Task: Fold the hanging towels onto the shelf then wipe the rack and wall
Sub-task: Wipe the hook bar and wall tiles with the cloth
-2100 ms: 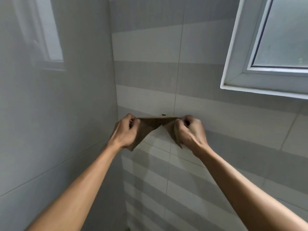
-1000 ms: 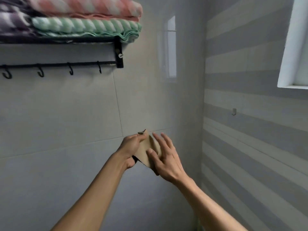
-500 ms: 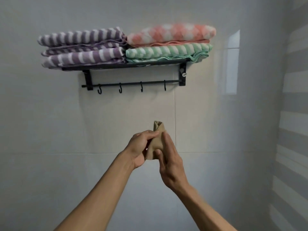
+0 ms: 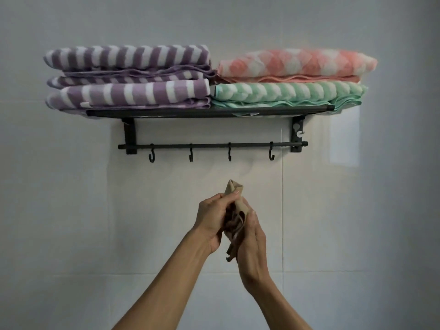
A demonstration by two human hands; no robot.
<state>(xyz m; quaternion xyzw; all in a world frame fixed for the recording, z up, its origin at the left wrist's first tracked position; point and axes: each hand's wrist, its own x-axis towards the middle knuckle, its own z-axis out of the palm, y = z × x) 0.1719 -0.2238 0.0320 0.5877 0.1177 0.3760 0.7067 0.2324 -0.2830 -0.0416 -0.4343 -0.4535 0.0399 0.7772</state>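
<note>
The left hand (image 4: 214,220) curls its fingers and thumb round a folded tan cloth (image 4: 235,210), and the right hand (image 4: 252,236), just beside it, clasps the cloth's lower part, so both hands are clamped on it together. The black rack (image 4: 209,113), its hook rail (image 4: 212,146) running left to right, lies straight above the hands and apart from them. The folded purple (image 4: 128,77), green (image 4: 288,95) and pink (image 4: 295,65) towels sit on the shelf, so the wipe probably calls for an upward reach, with neither hand clearly nearer.

Folded towels (image 4: 209,77) on the shelf (image 4: 209,113) — hooks (image 4: 190,155) beneath, cloth (image 4: 236,206) lower still between both hands.
</note>
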